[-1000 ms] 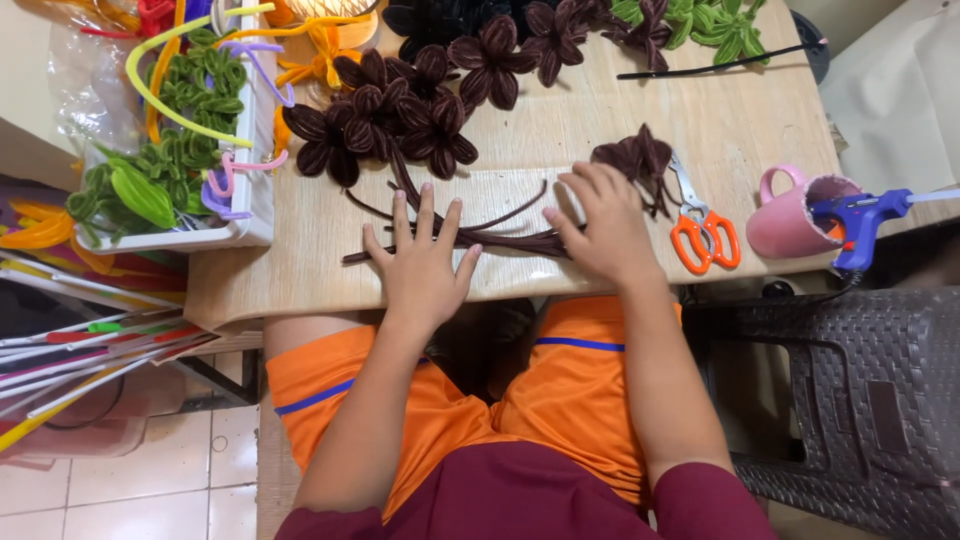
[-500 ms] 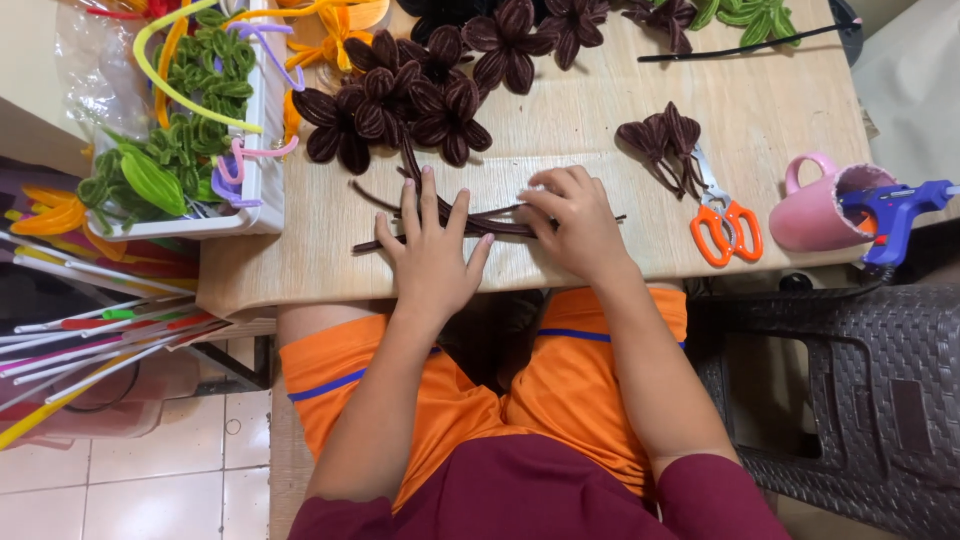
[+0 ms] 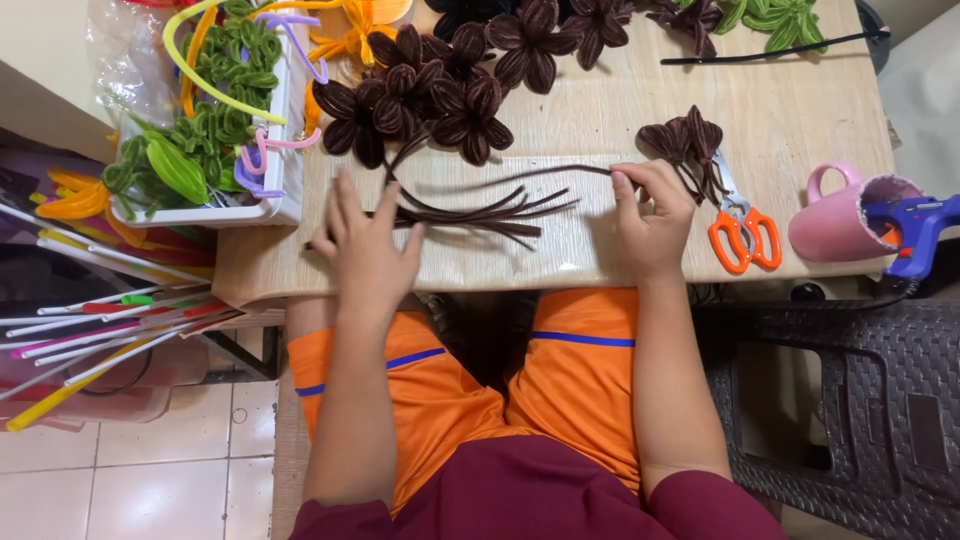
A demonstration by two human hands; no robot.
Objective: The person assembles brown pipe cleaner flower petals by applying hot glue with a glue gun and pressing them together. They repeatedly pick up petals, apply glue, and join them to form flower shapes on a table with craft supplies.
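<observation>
Several dark brown pipe-cleaner stems (image 3: 480, 210) lie fanned out on the wooden table (image 3: 600, 250). My left hand (image 3: 365, 245) rests flat, fingers spread, on their left ends. My right hand (image 3: 650, 215) pinches the right end of one brown stem that stretches back toward the bundle. A cluster of finished brown pipe-cleaner flowers (image 3: 440, 85) lies just beyond the stems. Another small brown flower (image 3: 685, 140) sits next to my right hand.
Orange-handled scissors (image 3: 740, 225) lie right of my right hand. A pink mug (image 3: 850, 215) holds a blue glue gun (image 3: 915, 225) at the table's right edge. A white tray (image 3: 275, 200) of green and coloured pipe cleaners stands at left. A woven stool (image 3: 850, 400) is lower right.
My right hand has moved right, away from the bundle, drawing one brown stem out with it. My left hand stays pressed on the stems' left ends.
</observation>
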